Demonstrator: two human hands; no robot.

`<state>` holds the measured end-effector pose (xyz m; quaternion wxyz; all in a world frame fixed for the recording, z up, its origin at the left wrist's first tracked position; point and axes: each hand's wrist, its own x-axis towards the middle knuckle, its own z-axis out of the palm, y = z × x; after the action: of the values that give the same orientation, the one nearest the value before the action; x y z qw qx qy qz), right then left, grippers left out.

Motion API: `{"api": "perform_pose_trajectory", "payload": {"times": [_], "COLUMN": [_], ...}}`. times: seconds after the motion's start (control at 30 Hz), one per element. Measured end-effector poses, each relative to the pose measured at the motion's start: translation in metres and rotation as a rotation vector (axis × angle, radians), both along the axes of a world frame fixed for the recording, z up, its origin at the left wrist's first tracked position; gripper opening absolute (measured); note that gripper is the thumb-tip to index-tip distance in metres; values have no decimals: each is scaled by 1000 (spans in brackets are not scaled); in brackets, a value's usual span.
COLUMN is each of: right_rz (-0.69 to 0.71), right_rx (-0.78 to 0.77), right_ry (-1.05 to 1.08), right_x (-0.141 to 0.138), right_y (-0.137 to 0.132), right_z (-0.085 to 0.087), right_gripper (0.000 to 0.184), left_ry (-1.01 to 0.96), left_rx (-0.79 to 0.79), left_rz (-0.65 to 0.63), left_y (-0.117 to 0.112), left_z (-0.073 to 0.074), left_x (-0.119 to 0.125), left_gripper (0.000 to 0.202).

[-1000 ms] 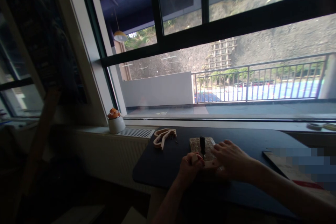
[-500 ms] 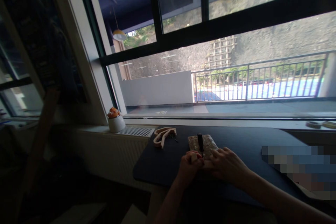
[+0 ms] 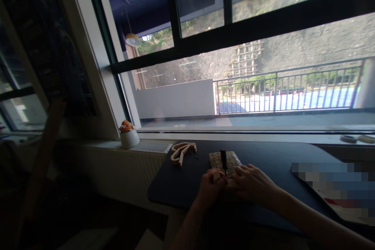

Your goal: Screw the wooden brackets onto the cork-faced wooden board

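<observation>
Near the table's front edge, my left hand (image 3: pixel 208 190) is closed around a pale wooden piece (image 3: pixel 216 176). My right hand (image 3: pixel 255 184) grips the same wood from the right, its fingers bent over it. A screwdriver (image 3: pixel 224 159) with a black handle stands nearly upright between my hands, its shaft reaching down to the wood. Neither hand is on its handle. The tip is too small and dark to make out. Just behind my hands lies a brown block (image 3: pixel 216 159) with a shiny, wrapped-looking surface.
Toward the left of the dark table (image 3: pixel 175 187) lies a curved wooden part (image 3: pixel 177 155), with several small dark screws (image 3: pixel 191 153) beside it. A white jar (image 3: pixel 129 138) with an orange top stands on the sill. Tape rolls (image 3: pixel 348 139) lie on the right sill.
My right hand's fingers have shifted slightly left on the wood. The screwdriver and my left hand stay almost where they were.
</observation>
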<state>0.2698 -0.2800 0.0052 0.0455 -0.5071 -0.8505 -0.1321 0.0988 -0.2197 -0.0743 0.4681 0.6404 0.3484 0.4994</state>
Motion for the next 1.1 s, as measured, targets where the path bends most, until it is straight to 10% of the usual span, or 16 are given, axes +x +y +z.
{"api": "perform_pose_trajectory", "payload": {"times": [0.23, 0.57, 1.1], "right_rz": [9, 173, 214], "right_rx": [-19, 3, -54], "right_ry": [48, 412, 443], "right_x": [0, -7, -16], "right_y": [-2, 26, 28], "right_z": [1, 76, 69], "right_gripper": [25, 37, 31], "left_ry": [9, 45, 77], "left_rx": [2, 3, 82], "left_rz": [-20, -51, -81], "left_y": [0, 1, -3], "left_z": [1, 5, -5], "left_x": [-1, -2, -8], "left_gripper": [17, 12, 35]}}
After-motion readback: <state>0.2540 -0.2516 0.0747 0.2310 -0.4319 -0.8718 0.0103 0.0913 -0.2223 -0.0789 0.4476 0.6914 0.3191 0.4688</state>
